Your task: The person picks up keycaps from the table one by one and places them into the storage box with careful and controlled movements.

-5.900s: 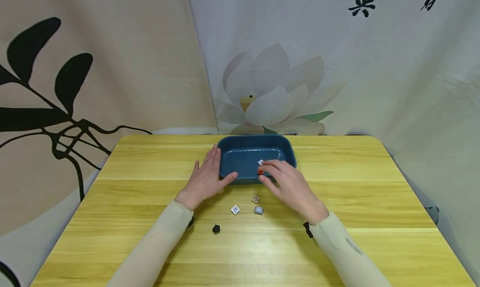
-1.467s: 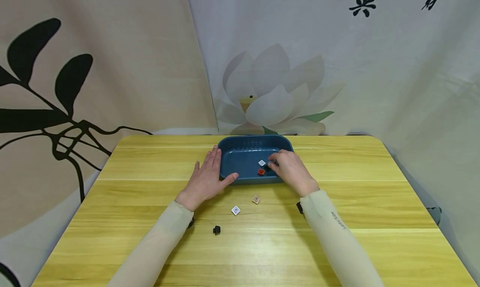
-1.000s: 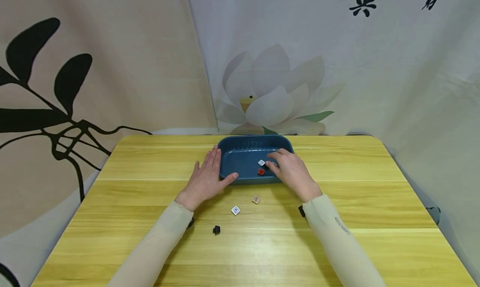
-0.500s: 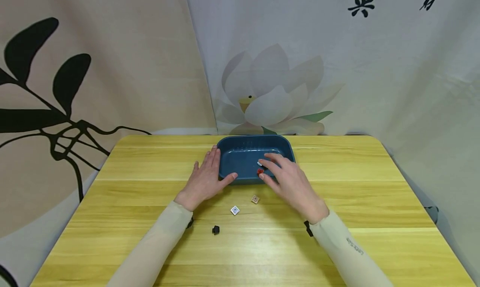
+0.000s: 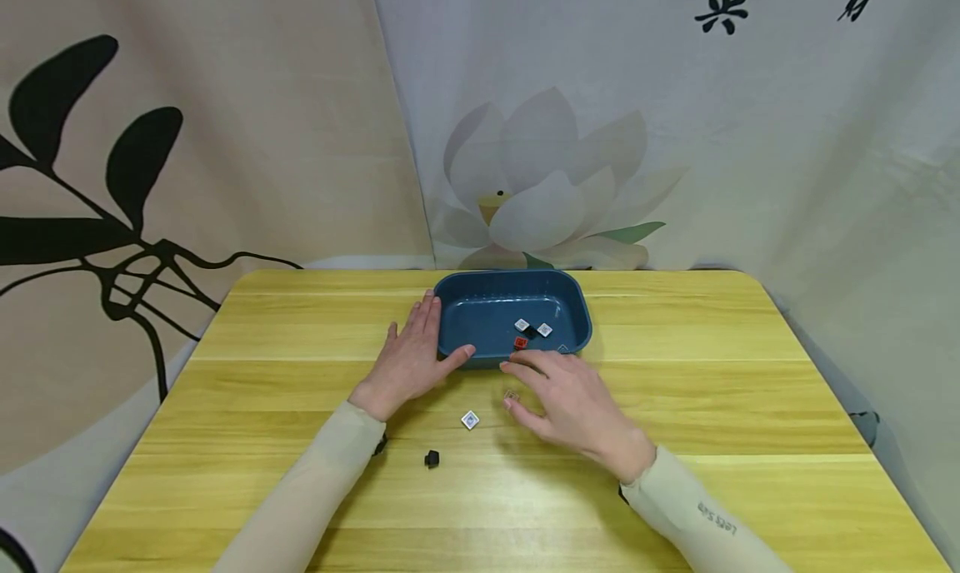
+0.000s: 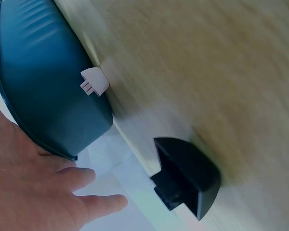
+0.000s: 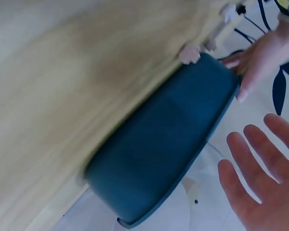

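My left hand (image 5: 411, 352) lies flat along the left side of a dark blue tray (image 5: 465, 327), fingers straight and thumb at its front rim. My right hand (image 5: 577, 402) hovers in front of the tray, fingers spread and holding nothing. Its thumb and fingertips are around a small tan keycap (image 5: 512, 395), partly covered. Nearer me on the table are a white keycap (image 5: 469, 421) and a black keycap (image 5: 432, 459). The left wrist view shows the black keycap (image 6: 188, 175) with its hollow underside visible.
Inside the tray, toward its front right, lie a red keycap (image 5: 521, 342), two white keycaps, one at the left (image 5: 521, 326), one at the right (image 5: 544, 330), and a dark one (image 5: 530, 333) between them. A printed cloth (image 5: 570, 140) hangs behind the wooden table (image 5: 675, 323).
The blue-grey keycap seen earliest has left the table, and another light keycap shows in the tray. My right hand has drawn back from the tray toward the tan keycap. My left hand stays put.
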A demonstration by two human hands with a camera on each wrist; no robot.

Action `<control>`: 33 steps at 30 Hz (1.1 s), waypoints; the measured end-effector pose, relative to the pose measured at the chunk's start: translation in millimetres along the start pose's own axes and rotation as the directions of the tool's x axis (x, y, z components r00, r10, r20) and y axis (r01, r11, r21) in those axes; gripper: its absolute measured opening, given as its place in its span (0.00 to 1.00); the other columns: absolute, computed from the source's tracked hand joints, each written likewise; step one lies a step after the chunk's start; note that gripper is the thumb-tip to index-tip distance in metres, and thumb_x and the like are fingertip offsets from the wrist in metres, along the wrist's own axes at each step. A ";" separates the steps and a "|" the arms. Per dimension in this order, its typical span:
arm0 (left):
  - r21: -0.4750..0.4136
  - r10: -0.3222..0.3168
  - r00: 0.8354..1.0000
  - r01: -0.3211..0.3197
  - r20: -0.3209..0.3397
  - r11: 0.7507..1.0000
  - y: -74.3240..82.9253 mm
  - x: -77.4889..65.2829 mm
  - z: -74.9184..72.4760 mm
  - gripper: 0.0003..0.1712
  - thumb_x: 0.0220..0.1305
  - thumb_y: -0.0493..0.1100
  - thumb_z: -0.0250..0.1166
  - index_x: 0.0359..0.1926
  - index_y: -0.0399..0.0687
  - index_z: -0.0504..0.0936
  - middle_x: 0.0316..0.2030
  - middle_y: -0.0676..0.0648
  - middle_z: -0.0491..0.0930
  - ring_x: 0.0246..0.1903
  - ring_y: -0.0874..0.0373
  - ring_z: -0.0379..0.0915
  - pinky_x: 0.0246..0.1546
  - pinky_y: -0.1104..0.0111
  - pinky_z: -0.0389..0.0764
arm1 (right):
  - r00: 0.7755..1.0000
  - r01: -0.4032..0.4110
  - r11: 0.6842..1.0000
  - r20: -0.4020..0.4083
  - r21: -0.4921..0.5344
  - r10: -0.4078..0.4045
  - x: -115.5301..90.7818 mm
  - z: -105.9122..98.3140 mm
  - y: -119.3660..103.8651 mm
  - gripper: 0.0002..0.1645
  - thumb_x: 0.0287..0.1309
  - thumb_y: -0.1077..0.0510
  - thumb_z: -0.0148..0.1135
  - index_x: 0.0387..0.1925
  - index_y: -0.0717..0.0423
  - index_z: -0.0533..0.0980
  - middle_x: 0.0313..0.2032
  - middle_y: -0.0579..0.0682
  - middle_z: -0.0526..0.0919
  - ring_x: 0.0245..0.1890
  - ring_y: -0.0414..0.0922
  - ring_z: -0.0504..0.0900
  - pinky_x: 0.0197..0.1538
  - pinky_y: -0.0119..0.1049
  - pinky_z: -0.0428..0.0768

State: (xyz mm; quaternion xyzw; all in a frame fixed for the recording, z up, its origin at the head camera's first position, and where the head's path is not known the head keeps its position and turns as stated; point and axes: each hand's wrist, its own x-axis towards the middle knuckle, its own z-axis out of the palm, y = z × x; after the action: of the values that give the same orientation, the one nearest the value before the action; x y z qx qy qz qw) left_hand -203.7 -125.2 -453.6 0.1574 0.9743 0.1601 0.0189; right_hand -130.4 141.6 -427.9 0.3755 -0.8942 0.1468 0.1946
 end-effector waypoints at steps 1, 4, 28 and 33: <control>0.000 -0.001 1.000 0.001 0.002 1.000 -0.1 0.0 0.0 0.63 0.69 0.79 0.50 0.82 0.35 0.43 0.82 0.38 0.39 0.80 0.41 0.41 0.72 0.33 0.51 | 1.000 0.003 1.000 0.020 -0.005 -0.003 -0.8 0.6 -1.9 0.26 0.66 0.41 0.65 0.58 0.51 0.84 0.57 0.51 0.84 0.54 0.50 0.84 0.54 0.48 0.83; 0.000 -0.002 1.000 0.002 0.007 1.000 -0.8 0.0 0.2 0.63 0.69 0.79 0.49 0.82 0.35 0.43 0.82 0.39 0.39 0.81 0.42 0.40 0.72 0.33 0.51 | 0.998 0.019 1.000 0.066 -0.020 -0.017 -2.9 3.5 -6.3 0.26 0.65 0.41 0.66 0.58 0.50 0.83 0.57 0.50 0.84 0.54 0.49 0.84 0.54 0.47 0.84; 0.001 -0.008 1.000 0.008 0.013 1.000 -1.0 0.8 -0.1 0.63 0.68 0.80 0.48 0.82 0.36 0.42 0.82 0.39 0.40 0.80 0.42 0.40 0.72 0.34 0.50 | 0.936 0.074 0.997 0.346 -0.016 -0.064 -5.2 22.6 -9.6 0.32 0.64 0.38 0.69 0.66 0.44 0.78 0.67 0.49 0.78 0.63 0.53 0.79 0.60 0.54 0.79; -0.004 -0.011 1.000 0.011 0.015 1.000 -1.5 0.9 -0.1 0.64 0.68 0.80 0.48 0.82 0.37 0.43 0.82 0.39 0.39 0.80 0.42 0.40 0.73 0.34 0.50 | 0.916 0.061 0.998 0.398 -0.032 -0.043 -5.8 24.9 -8.2 0.30 0.64 0.39 0.70 0.64 0.43 0.80 0.66 0.49 0.79 0.60 0.52 0.80 0.58 0.52 0.81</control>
State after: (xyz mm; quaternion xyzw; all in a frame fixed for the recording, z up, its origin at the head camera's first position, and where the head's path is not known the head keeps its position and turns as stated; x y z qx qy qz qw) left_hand -205.1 -126.3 -454.0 0.1530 0.9746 0.1611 0.0275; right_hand -126.6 129.4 -451.6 0.4168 -0.9077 0.0430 0.0210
